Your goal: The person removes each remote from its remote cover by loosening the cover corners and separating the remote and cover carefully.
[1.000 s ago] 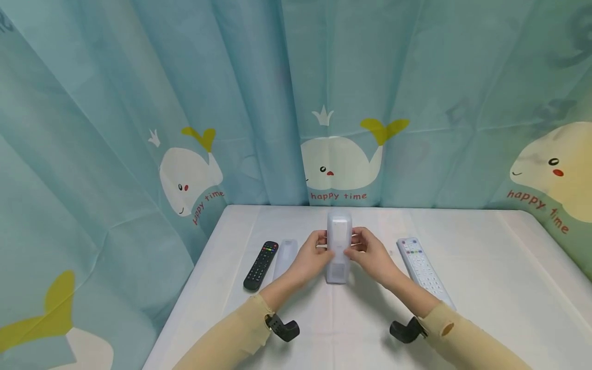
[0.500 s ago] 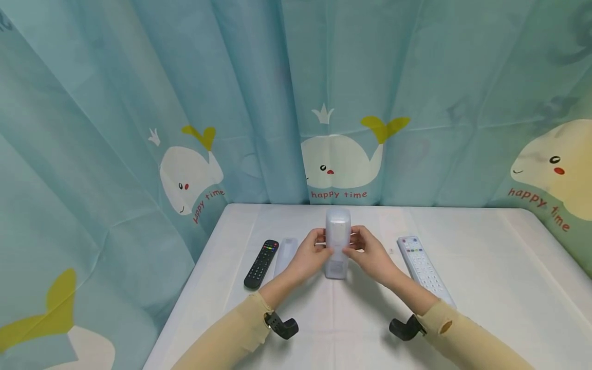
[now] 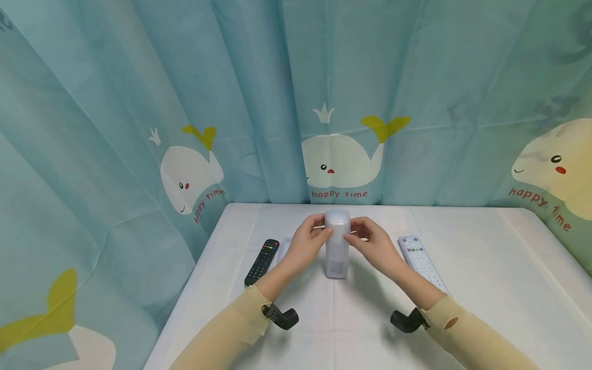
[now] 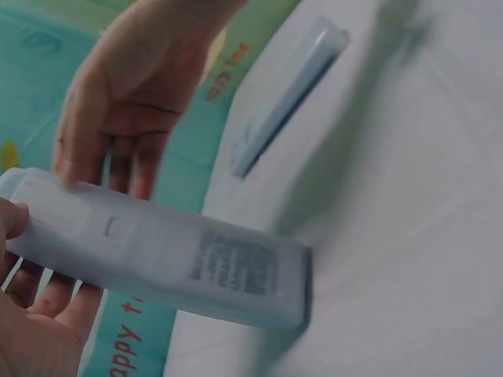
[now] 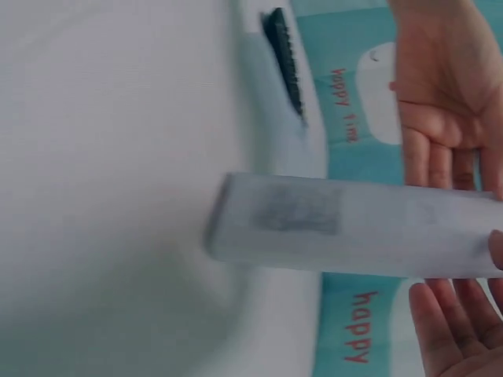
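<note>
A pale remote control in a translucent cover stands roughly upright at mid-table, its back toward me. The printed label shows through near its lower end in the left wrist view. My left hand pinches its left side near the upper end, thumb on the near face and fingers behind. On the opposite side my right hand does likewise, thumb against the edge. The lower end is at the tabletop in both wrist views; firm contact is hard to tell. The button side is hidden.
A black remote control lies left of my left hand, beside a pale translucent flat piece partly hidden by my arm. To the right lies a white remote control, partly behind my right forearm. A patterned curtain hangs behind the white table.
Both hands have slid up along the upright remote control toward its upper end. The remote control tilted slightly and stays in about the same place. The other remotes have not moved.
</note>
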Tool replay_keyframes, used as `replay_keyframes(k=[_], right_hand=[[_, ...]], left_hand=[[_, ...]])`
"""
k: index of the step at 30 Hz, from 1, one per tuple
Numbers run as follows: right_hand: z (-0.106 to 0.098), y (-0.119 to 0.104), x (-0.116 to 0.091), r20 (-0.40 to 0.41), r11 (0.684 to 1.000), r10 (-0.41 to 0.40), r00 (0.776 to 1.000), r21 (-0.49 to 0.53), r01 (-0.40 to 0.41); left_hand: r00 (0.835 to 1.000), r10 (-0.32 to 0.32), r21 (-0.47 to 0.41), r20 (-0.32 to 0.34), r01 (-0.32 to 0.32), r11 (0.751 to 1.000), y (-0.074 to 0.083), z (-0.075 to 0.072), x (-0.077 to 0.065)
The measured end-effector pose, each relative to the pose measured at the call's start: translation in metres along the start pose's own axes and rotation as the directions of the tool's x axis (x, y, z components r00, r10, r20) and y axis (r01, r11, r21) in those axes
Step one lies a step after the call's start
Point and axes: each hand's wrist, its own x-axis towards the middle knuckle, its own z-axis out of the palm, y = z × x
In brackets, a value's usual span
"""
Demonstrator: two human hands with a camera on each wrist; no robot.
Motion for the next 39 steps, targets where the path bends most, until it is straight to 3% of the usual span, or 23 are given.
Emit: replay_keyframes(k=[6,17,39], right_hand=[[-0.006,-0.012,0.009,-0.049,0.996,-0.059,0.997,0.064,0.062],[-0.002,-0.015,0.009,-0.121,0.997,-0.072,0.990,0.011,0.074],[-0.002,-0.016,0.013,-0.138,0.995,0.043,0.990,0.097,-0.029]], left_hand=[[1.000,0.027,-0.044,-0.005,-0.027,0.999,0.004,0.001,0.003],[1.000,-0.005,-0.034,0.002,0.005,0.999,0.006,0.003,0.004],[1.000,-0.028,-0.025,-0.003,0.028,0.999,0.005,0.002,0.003]])
